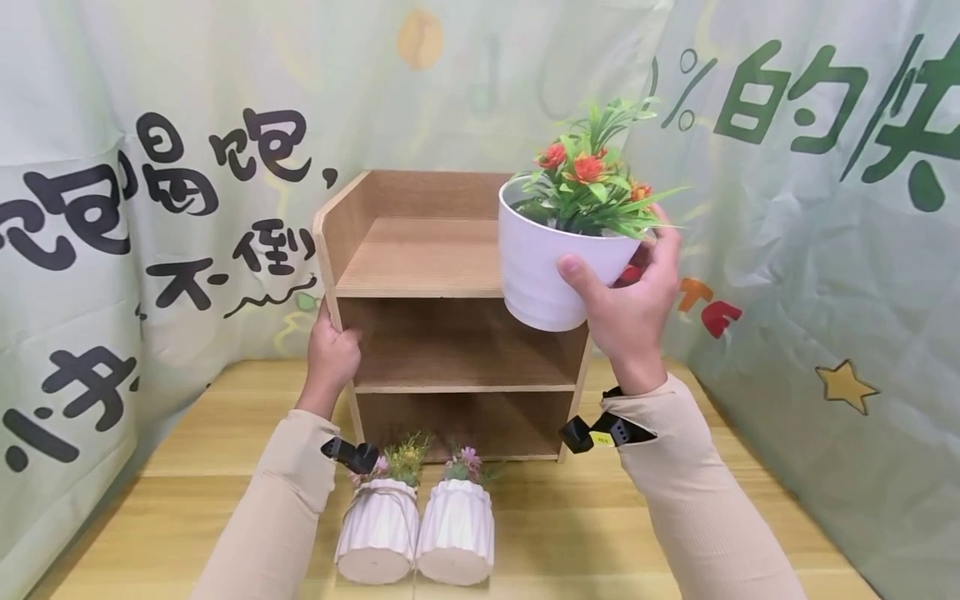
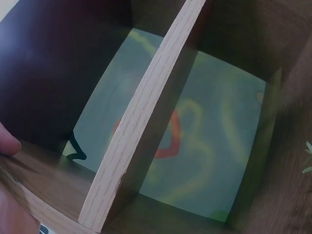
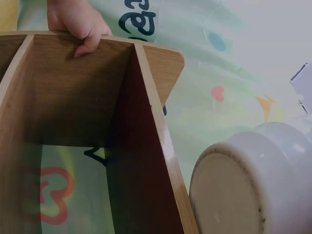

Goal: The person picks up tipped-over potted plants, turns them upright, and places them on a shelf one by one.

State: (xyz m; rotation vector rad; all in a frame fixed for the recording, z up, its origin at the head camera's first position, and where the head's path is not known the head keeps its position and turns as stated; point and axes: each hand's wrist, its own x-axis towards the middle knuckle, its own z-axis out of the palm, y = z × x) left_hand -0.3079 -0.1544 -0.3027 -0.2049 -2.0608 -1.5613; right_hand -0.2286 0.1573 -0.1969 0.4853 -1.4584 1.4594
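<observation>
My right hand [image 1: 637, 308] holds a white flowerpot [image 1: 551, 271], thumb on its near side and fingers round the far right. Green leaves and red-orange flowers [image 1: 588, 169] fill the pot, which is raised in front of the top board of a wooden shelf [image 1: 427, 258]. In the right wrist view the pot's round base [image 3: 224, 195] shows beside the shelf. My left hand [image 1: 330, 358] grips the shelf's left side panel, its thumb inside the middle compartment; the right wrist view shows this hand [image 3: 80, 24] over the panel's edge.
Two small white fluted pots [image 1: 455, 533] with pink and yellow flowers lie tipped before the shelf, bases facing me. All stand on a light wooden table [image 1: 570, 533]. Printed cloth [image 1: 810, 250] with large lettering hangs at the back and both sides.
</observation>
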